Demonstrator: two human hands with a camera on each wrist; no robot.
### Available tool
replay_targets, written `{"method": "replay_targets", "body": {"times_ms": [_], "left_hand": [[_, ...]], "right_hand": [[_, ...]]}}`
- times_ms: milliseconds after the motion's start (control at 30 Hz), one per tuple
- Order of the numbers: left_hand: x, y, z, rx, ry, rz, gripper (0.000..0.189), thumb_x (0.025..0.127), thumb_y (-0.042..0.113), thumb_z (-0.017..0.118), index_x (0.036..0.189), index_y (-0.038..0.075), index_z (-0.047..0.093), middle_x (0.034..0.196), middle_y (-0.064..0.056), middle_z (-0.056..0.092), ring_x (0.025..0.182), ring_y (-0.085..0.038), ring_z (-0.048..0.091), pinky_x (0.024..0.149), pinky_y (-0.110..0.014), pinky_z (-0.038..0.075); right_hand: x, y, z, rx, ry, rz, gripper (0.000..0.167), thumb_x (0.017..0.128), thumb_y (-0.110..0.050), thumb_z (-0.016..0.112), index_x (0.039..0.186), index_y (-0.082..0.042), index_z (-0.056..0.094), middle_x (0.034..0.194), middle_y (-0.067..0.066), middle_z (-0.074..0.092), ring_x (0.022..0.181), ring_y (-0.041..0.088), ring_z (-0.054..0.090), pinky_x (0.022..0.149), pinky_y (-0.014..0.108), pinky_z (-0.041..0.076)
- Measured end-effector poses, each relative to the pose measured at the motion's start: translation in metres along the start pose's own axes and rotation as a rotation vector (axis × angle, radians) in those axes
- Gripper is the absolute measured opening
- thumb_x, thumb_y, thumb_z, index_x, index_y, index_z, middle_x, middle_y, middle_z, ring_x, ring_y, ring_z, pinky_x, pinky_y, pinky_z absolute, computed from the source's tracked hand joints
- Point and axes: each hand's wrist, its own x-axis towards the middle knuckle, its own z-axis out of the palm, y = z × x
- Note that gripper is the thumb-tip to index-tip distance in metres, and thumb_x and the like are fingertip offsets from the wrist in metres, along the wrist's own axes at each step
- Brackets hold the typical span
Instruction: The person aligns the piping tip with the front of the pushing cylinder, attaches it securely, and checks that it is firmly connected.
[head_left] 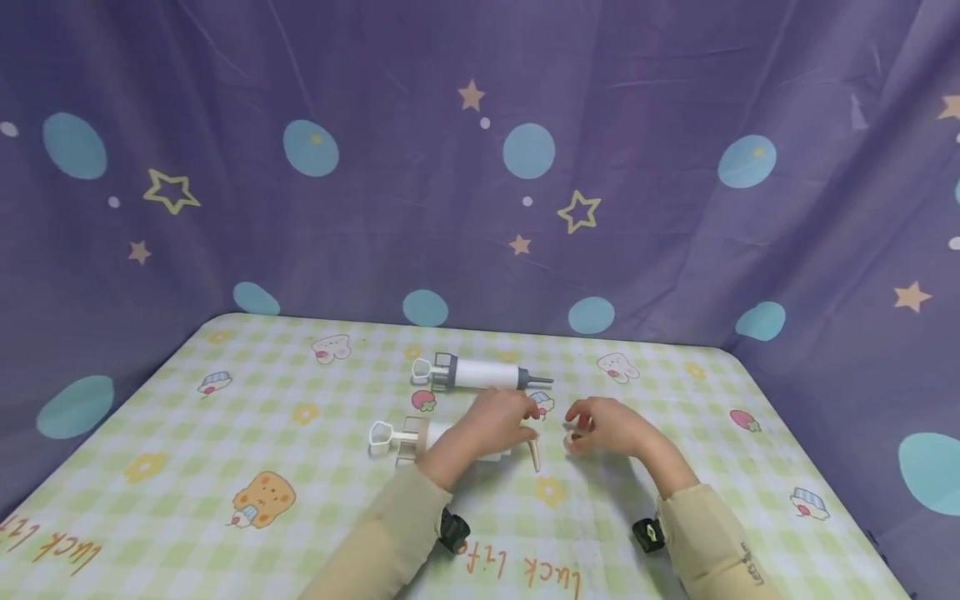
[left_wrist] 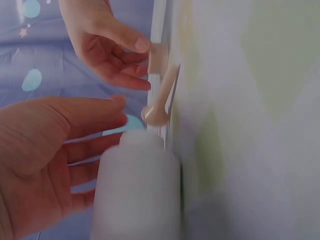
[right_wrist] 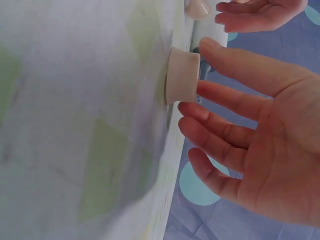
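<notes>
A white syringe barrel (left_wrist: pixel 137 195) with a beige collar (head_left: pixel 422 435) and a white plunger handle (head_left: pixel 381 437) lies on the table. My left hand (head_left: pixel 497 419) reaches over it with loosely bent fingers, apart from its narrow front neck. Just beyond that neck lies a loose beige nozzle (head_left: pixel 535 454) with a rounded base. A short beige ring-like cap (right_wrist: pixel 182 76) stands on the cloth at the fingertips of my right hand (right_wrist: pixel 270 145). Thumb and fingers there are spread beside the cap; whether they touch it I cannot tell.
Farther back lies a second syringe (head_left: pixel 487 374), white with dark grey ends and a grey nozzle. A green checked cloth (head_left: pixel 315 533) printed with cartoons covers the table. Behind it hangs a purple curtain (head_left: pixel 420 225) with stars and blue dots.
</notes>
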Motion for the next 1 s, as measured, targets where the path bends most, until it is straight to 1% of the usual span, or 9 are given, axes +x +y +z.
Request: {"method": "replay_targets", "body": {"times_ms": [133,267,400,500,667,800,933,1000], "left_hand": [[0.003,0.004,0.003,-0.055,-0.062,-0.042,0.021,0.079,0.028,0.068,0.098,0.019,0.07,0.089,0.007,0.068,0.08,-0.008,0.061,0.066,-0.025,0.047],[0.004,0.006,0.006,-0.09,-0.088,-0.07,0.02,0.078,0.024,0.068,0.096,0.017,0.07,0.086,0.006,0.067,0.076,-0.008,0.059,0.063,-0.023,0.045],[0.005,0.007,0.008,-0.092,-0.083,-0.09,0.019,0.077,0.023,0.068,0.094,0.017,0.07,0.081,0.007,0.065,0.074,-0.008,0.058,0.061,-0.024,0.045],[0.006,0.008,0.011,-0.083,-0.061,-0.092,0.015,0.075,0.022,0.069,0.089,0.018,0.071,0.078,0.008,0.065,0.073,-0.008,0.059,0.06,-0.024,0.045],[0.005,0.01,0.014,-0.072,-0.043,-0.098,0.008,0.074,0.021,0.069,0.082,0.019,0.07,0.08,0.008,0.066,0.073,-0.009,0.059,0.057,-0.024,0.044],[0.006,0.012,0.016,-0.072,-0.051,-0.113,0.008,0.075,0.021,0.068,0.082,0.02,0.07,0.083,0.008,0.067,0.074,-0.01,0.06,0.057,-0.024,0.044],[0.006,0.013,0.016,-0.067,-0.041,-0.13,0.007,0.075,0.022,0.068,0.081,0.02,0.069,0.083,0.008,0.066,0.073,-0.009,0.059,0.056,-0.024,0.044],[0.007,0.013,0.016,-0.073,-0.038,-0.148,0.005,0.075,0.023,0.069,0.079,0.02,0.068,0.08,0.008,0.065,0.07,-0.009,0.058,0.055,-0.024,0.043]], "right_hand": [[-0.001,0.001,0.003,0.002,-0.003,0.006,0.033,0.07,-0.018,0.075,0.099,-0.008,0.063,0.078,0.001,0.057,0.068,0.011,0.049,0.063,0.028,0.042],[-0.001,0.001,0.005,0.015,-0.004,-0.004,0.031,0.068,-0.015,0.076,0.096,-0.008,0.064,0.075,0.001,0.056,0.067,0.012,0.048,0.062,0.028,0.041],[0.0,0.001,0.005,0.01,-0.007,-0.016,0.029,0.067,-0.014,0.076,0.093,-0.008,0.065,0.076,0.002,0.055,0.069,0.012,0.047,0.064,0.029,0.04],[0.0,0.001,0.004,0.007,-0.013,-0.012,0.026,0.067,-0.013,0.076,0.09,-0.009,0.065,0.075,0.002,0.055,0.068,0.012,0.046,0.063,0.029,0.04],[-0.001,0.0,0.005,0.007,-0.022,-0.011,0.023,0.068,-0.011,0.075,0.088,-0.01,0.065,0.073,0.001,0.054,0.067,0.012,0.046,0.062,0.028,0.039],[-0.001,0.0,0.007,0.014,-0.023,-0.008,0.022,0.068,-0.01,0.076,0.088,-0.01,0.065,0.074,0.0,0.055,0.068,0.011,0.047,0.063,0.028,0.04],[-0.001,0.0,0.008,0.01,-0.006,0.0,0.024,0.067,-0.009,0.077,0.087,-0.011,0.064,0.075,0.0,0.055,0.069,0.012,0.047,0.064,0.028,0.04],[-0.001,0.0,0.008,0.007,0.005,0.001,0.025,0.066,-0.01,0.077,0.087,-0.011,0.064,0.075,0.0,0.054,0.069,0.012,0.046,0.063,0.028,0.04]]}}
